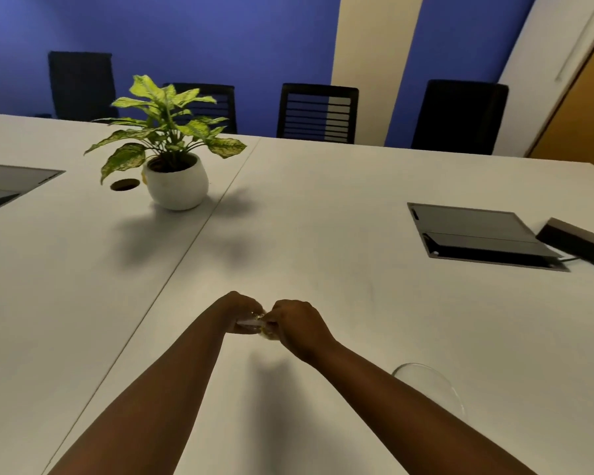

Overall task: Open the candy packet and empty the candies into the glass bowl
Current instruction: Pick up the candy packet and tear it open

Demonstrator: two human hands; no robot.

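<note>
Above the bench [323,200], a little below the middle of the view, both hands meet around the packet [254,324]: the left hand [242,311] pinches its left end and the right hand [297,325] its right, fingers of both closed tight on the film, with only a pale strip and a crinkled yellowish patch showing between them. What little shows looks like thin, glossy film, so I judge it light, soft and slippery, easy to crush and apt to slide out of a loose pinch; the best hold would be close to the sealed edge, thumbs near each other, so the pull tears the seam rather than stretches the film. Whether the seam has started to give cannot be told, as the hands cover it. If the film gives way suddenly, candies may scatter on the bench. The bowl [432,385] sits at about 4 o'clock from the hands, near the right forearm, which hides part of it; being glass, it is hard and breakable, and a careless elbow could knock it. A potted plant [172,156] stands well apart at 11 o'clock, a cable hatch [477,231] at 2 o'clock, another hatch [11,186] at 10 o'clock, and chairs [318,111] line the far side. Nothing lies between packet and bowl.
</note>
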